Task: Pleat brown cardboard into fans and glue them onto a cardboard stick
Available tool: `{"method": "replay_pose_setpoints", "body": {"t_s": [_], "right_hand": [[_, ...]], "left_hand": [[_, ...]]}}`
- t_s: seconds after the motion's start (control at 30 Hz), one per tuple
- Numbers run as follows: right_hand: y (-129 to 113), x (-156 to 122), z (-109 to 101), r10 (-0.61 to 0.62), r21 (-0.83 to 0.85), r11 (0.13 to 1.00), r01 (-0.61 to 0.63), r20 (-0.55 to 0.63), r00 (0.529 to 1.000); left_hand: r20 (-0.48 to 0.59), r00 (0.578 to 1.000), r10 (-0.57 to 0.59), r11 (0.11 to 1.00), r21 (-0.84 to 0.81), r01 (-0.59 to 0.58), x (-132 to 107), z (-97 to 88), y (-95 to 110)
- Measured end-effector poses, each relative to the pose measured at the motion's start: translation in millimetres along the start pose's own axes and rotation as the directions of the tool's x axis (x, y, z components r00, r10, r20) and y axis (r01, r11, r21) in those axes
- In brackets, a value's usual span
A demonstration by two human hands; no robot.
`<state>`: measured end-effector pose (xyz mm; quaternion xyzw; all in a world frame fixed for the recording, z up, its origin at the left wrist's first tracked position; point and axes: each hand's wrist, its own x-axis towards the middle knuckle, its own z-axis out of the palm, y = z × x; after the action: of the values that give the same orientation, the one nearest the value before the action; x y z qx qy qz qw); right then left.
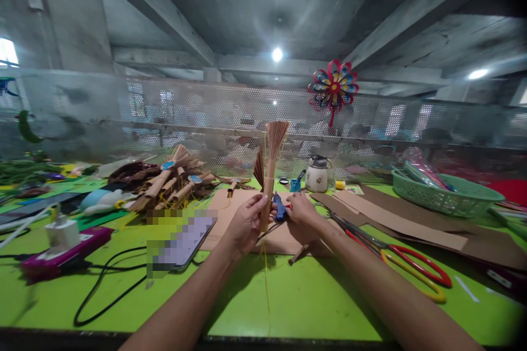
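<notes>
My left hand [249,222] is closed around a rolled brown paper tube [269,189] with a pleated fan top, held upright above the table. Yellow string hangs from the tube, and a smaller dark pleated fan [258,169] sticks out at its left. Just to the right, my right hand [303,211] has its fingers curled at a blue glue gun [280,208] with a red part; the fingers partly hide its handle. Under both hands lies a brown cardboard sheet [234,211]. A small scrap of brown paper [298,254] is by my right wrist.
Similar paper pieces [177,178] are piled at the left, behind a phone [189,244] and a purple power strip [66,255]. Large scissors [411,263] and cardboard strips [403,219] lie right. A white jar [317,175] and green basket [448,192] stand behind.
</notes>
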<state>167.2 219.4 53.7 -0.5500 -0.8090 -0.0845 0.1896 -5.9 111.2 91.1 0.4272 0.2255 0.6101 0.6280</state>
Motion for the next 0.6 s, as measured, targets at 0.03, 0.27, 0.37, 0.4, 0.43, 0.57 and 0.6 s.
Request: {"method": "replay_pose_setpoints", "body": {"t_s": [0.03,0.27,0.37,0.4,0.43,0.57,0.6], "right_hand": [[-1,1,1,-0.007,0.012,1.0,0.007,-0.004,1.0],[0,-5,-5,-0.026,0.135,0.99,0.037,-0.084,0.996],[11,-9,-13,-0.023,0.205,0.978,0.049,-0.129,0.991],[15,-10,-15,-0.013,0.23,0.972,0.047,-0.144,0.989],[19,-11,-15,0.0,0.257,0.965,0.042,-0.159,0.987],[33,-17,-14,0.037,0.353,0.935,0.035,-0.196,0.98],[35,-19,-13,0.04,0.368,0.929,0.038,-0.2,0.979]], "left_hand": [[-0.006,1.0,-0.001,1.0,0.004,0.001,0,-0.5,0],[-0.06,0.998,0.012,1.0,-0.007,-0.012,6,-7.5,-1],[-0.084,0.996,0.037,0.999,0.013,-0.036,8,-8.1,-3],[-0.096,0.994,0.051,0.998,0.025,-0.049,8,-7.8,-3],[-0.11,0.992,0.064,0.997,0.038,-0.06,8,-7.4,-3],[-0.148,0.984,0.097,0.995,0.051,-0.091,8,-6.4,-6],[-0.15,0.984,0.099,0.995,0.045,-0.093,8,-6.4,-7]]}}
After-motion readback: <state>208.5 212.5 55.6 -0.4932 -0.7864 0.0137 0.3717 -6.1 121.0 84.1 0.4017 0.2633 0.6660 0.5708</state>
